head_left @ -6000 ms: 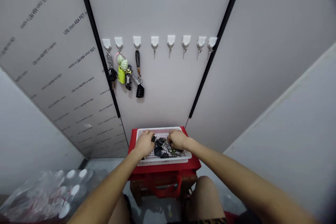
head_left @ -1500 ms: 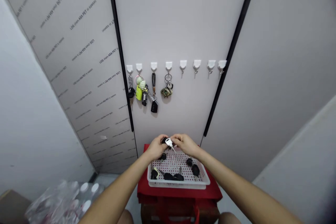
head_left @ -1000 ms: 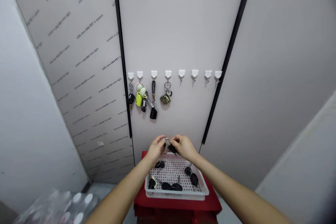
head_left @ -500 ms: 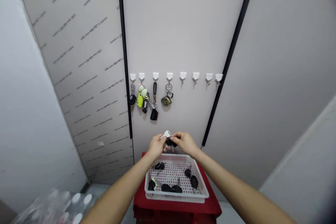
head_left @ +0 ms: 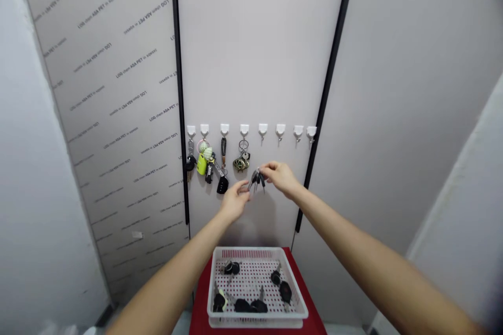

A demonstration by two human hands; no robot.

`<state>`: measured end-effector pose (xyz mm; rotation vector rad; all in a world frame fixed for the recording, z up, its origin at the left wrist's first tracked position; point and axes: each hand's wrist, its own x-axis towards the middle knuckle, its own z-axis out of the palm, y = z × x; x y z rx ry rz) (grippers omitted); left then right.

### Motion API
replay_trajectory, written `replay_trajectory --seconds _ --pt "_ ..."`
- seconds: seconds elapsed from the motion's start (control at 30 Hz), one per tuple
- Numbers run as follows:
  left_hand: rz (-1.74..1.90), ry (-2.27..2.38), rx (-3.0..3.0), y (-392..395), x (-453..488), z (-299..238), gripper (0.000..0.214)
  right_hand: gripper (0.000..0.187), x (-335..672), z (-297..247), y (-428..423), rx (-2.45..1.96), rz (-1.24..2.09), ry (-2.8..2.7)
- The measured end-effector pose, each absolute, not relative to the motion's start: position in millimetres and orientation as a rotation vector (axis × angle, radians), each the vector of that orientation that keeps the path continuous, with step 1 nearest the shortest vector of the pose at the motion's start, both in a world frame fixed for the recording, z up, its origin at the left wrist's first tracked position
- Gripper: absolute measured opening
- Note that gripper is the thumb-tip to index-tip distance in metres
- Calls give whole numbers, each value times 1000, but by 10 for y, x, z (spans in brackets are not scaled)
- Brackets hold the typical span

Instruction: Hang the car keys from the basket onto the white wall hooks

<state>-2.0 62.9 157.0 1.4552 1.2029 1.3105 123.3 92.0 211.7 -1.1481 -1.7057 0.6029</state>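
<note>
- Right there, the right hand (head_left: pixel 278 177) is pinched nearly closed, fingertips gripping the top of a small key bunch (head_left: pixel 256 180).
- The bunch hangs in the air in front of the pale wall panel (head_left: pixel 259 63), below the row of white adhesive hooks (head_left: pixel 263 129) and just right of the bronze-coloured keychain (head_left: pixel 241 164).
- The left hand (head_left: pixel 234 201) is partly open, its fingers (head_left: pixel 245 196) just beside the keys; whether they touch, I can't tell from here.
- Nice control: a light pinch high on the bunch lets the keys hang free and close together, which looks like the steady way to handle them. A gentle hold should keep them from swinging.
- Down below, the white perforated basket (head_left: pixel 255 322) sits on the red-covered table (head_left: pixel 200 314), with black-fobbed keys (head_left: pixel 285 292) and a lime-fobbed key (head_left: pixel 219 301) lying in it, well apart from both hands.
</note>
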Motion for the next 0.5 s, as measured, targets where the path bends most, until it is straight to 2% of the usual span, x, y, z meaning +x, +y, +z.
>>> replay_trajectory --seconds 0.2,0.4,0.5 --pt "1485 1197 1846 845 175 2051 43 12 1186 2634 1174 -1176 516 -1435" --pt "1449 1462 1990 831 277 2283 43 13 1173 2731 1411 -1378 125 -1414" --pt "1392 1498 2036 819 287 2266 44 14 1174 2752 1440 -1451 40 -1439"
